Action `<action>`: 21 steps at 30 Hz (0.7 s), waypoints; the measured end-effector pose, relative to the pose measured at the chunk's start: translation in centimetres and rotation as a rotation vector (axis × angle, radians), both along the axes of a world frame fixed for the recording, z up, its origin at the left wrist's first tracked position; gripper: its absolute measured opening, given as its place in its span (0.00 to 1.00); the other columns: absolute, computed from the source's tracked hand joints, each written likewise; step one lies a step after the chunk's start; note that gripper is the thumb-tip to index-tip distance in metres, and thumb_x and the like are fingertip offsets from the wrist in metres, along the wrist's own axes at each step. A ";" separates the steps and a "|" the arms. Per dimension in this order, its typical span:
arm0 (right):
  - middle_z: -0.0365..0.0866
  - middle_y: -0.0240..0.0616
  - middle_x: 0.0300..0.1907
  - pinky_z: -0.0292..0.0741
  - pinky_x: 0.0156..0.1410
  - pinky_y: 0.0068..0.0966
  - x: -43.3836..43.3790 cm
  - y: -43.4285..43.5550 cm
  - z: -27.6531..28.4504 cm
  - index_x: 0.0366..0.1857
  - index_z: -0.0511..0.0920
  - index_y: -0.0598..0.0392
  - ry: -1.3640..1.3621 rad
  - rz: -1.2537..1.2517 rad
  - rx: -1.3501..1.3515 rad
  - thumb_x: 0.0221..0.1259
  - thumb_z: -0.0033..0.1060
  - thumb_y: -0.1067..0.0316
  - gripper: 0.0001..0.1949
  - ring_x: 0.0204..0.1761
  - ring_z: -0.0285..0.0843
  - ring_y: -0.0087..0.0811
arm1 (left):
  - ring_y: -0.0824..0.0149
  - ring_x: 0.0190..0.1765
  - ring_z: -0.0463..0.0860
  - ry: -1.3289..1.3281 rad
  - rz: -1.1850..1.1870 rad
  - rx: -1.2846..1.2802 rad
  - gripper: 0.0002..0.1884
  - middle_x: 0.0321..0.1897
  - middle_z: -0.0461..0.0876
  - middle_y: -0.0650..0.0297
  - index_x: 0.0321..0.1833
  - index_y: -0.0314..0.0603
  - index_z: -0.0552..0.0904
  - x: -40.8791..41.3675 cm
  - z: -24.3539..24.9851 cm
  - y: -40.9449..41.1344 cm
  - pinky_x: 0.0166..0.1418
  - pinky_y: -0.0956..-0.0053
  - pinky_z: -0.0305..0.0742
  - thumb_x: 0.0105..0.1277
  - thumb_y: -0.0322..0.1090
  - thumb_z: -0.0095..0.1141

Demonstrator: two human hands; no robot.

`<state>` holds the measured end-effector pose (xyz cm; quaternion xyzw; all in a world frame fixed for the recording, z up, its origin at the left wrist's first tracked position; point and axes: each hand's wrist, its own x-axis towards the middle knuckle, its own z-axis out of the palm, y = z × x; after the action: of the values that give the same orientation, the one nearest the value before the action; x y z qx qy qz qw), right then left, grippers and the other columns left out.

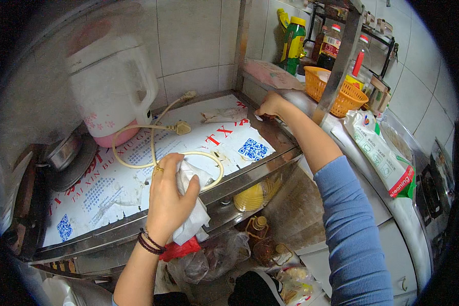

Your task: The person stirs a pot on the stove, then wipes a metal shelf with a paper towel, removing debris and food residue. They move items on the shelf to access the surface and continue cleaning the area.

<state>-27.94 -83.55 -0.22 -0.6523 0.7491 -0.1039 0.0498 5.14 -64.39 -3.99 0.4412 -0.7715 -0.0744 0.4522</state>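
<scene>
My left hand point(171, 199) holds a crumpled white wipe point(193, 225) at the front edge of the steel shelf point(214, 199). The wipe hangs over that edge. A cream power cord point(134, 165) with a plug point(183, 127) loops around beside this hand; whether the fingers touch it is unclear. My right hand point(271, 105) reaches to the shelf's back right corner, fingers curled downward. A small white scrap point(258, 118) shows at its fingertips; whether it is gripped is hidden. Near it lies a crumpled, dirty pale strip point(225, 114) on the printed white sheet point(168, 149).
A white and pink soymilk maker point(113, 91) stands at the back left, near dark pans point(67, 160). To the right are an orange basket point(334, 91), sauce bottles point(330, 46) and a cleaning-wipe pack point(382, 153). A steel post point(338, 65) rises beside my right forearm. Oil jugs point(258, 225) stand below.
</scene>
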 end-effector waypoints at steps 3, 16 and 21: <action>0.76 0.40 0.18 0.76 0.24 0.30 0.2 -1.4 0.4 0.17 0.77 0.62 -0.057 -0.007 0.232 0.46 0.73 0.60 0.17 0.19 0.75 0.32 | 0.45 0.52 0.76 -0.007 -0.008 -0.019 0.21 0.50 0.76 0.46 0.51 0.32 0.72 0.0 -0.1 -0.1 0.57 0.62 0.70 0.55 0.30 0.59; 0.75 0.37 0.22 0.79 0.31 0.29 0.3 -5.6 0.7 0.25 0.73 0.59 0.002 0.002 0.612 0.55 0.62 0.70 0.08 0.24 0.74 0.31 | 0.46 0.52 0.76 -0.006 -0.008 -0.007 0.20 0.50 0.76 0.46 0.51 0.30 0.72 -0.2 0.0 0.0 0.57 0.63 0.70 0.56 0.30 0.59; 0.73 0.34 0.19 0.76 0.31 0.28 -0.3 -3.2 1.1 0.22 0.74 0.55 -0.300 -0.009 0.481 0.55 0.66 0.63 0.12 0.23 0.72 0.30 | 0.46 0.52 0.76 -0.019 -0.002 -0.009 0.19 0.50 0.76 0.46 0.51 0.31 0.73 0.2 0.0 0.0 0.58 0.63 0.70 0.56 0.30 0.58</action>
<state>-28.21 -86.73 0.92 -0.5957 0.7394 -0.0188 0.3131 5.33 -64.41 -3.97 0.4393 -0.7765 -0.0672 0.4467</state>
